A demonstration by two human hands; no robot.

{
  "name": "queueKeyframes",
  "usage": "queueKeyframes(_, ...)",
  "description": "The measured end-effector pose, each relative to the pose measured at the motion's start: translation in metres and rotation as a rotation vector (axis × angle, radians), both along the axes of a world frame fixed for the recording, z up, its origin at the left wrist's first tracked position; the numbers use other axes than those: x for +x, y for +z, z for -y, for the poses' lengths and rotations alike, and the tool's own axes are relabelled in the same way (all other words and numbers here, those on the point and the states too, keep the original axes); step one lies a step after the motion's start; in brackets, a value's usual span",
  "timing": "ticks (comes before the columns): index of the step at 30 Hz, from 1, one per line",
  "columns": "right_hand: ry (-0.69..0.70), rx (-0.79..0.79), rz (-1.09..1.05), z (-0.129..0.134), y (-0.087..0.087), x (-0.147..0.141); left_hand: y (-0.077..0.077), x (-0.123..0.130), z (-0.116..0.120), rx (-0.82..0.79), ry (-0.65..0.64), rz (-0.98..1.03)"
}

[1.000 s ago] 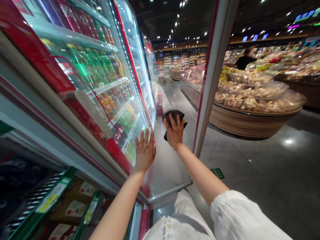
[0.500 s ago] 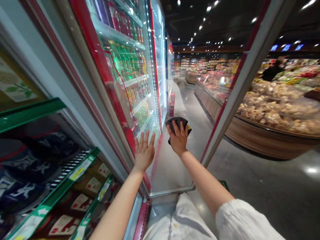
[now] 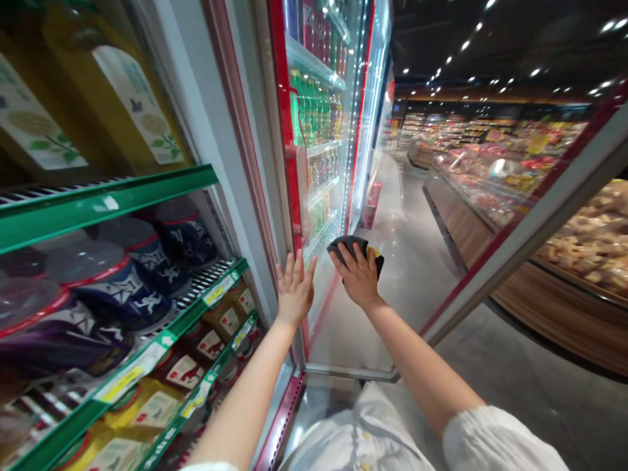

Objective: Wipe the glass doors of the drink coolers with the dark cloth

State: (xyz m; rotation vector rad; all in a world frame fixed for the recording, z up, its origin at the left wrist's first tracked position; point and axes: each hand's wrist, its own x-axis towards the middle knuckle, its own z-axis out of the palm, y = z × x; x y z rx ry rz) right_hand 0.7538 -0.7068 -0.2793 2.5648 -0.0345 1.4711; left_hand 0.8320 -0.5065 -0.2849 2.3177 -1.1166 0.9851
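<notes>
An opened glass door [image 3: 495,278] with a grey and red frame stands in front of me. My right hand [image 3: 360,273] presses a dark grey cloth [image 3: 379,263] with a yellow patch against its glass, fingers spread over it. Beside the door's hinge-side frame, my left hand [image 3: 295,288] is raised with its fingers apart and holds nothing. Whether its fingertips touch the glass or frame I cannot tell. Through the glass a lit drinks cooler [image 3: 318,111] shows.
Green-edged shelves [image 3: 167,347] with several bottles fill the left side. A wood-sided produce display [image 3: 559,307] is at the right, with another display beyond the glass. A red box [image 3: 371,205] stands on the floor further back.
The view has turned left, so more shelf bottles show and the door frame sits further right. My right hand and the cloth have shifted slightly over the glass.
</notes>
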Motion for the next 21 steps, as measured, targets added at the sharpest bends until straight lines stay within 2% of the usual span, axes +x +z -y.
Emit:
queueKeyframes(3, 0.113, -0.083, -0.131, 0.004, -0.006, -0.009, 0.000, 0.000, -0.009, 0.028, 0.022, -0.007)
queueKeyframes(6, 0.091, -0.044, -0.077, 0.000, -0.005, -0.002, -0.001, 0.001, -0.016, 0.039, 0.034, -0.024)
queueKeyframes(10, 0.066, 0.052, -0.060, -0.026, -0.010, 0.022, -0.006, 0.001, -0.025, 0.041, 0.047, -0.044)
queueKeyframes(14, 0.222, -0.132, -0.217, -0.030, -0.019, 0.022, -0.008, -0.001, -0.035, 0.046, 0.066, -0.057)
queueKeyframes(17, 0.286, -0.218, -0.236, -0.023, -0.002, 0.022, -0.007, -0.004, -0.040, 0.040, 0.066, -0.062)
queueKeyframes(21, 0.236, -0.097, -0.100, -0.037, 0.038, 0.049, -0.003, -0.008, -0.041, 0.019, 0.071, -0.033)
